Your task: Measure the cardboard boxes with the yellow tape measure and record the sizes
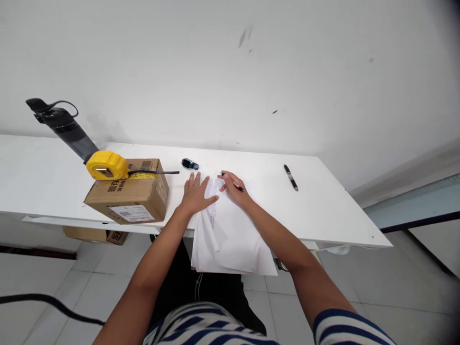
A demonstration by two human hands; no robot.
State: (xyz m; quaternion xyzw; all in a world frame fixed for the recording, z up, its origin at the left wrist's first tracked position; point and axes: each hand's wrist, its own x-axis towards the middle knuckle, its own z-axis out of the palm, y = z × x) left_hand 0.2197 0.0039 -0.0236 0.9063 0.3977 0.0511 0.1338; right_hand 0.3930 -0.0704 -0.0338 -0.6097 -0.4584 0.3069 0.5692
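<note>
My right hand (233,188) is closed around a red and black pen (238,187), its tip end over the top of a sheet of paper. Under both hands lie several white paper sheets (237,235), which hang over the table's front edge. Dense handwriting (212,203) covers a narrow strip between my hands. My left hand (197,195) lies flat with fingers spread on the left side of the paper. Just beyond its fingertips is a small dark watch-like object (189,164).
A cardboard box (125,194) stands left on the white table (334,206), with a yellow tape measure (107,166) on top. Behind it leans a dark bottle (72,132). Another pen (291,177) lies to the right. Below the table is a second box (95,235).
</note>
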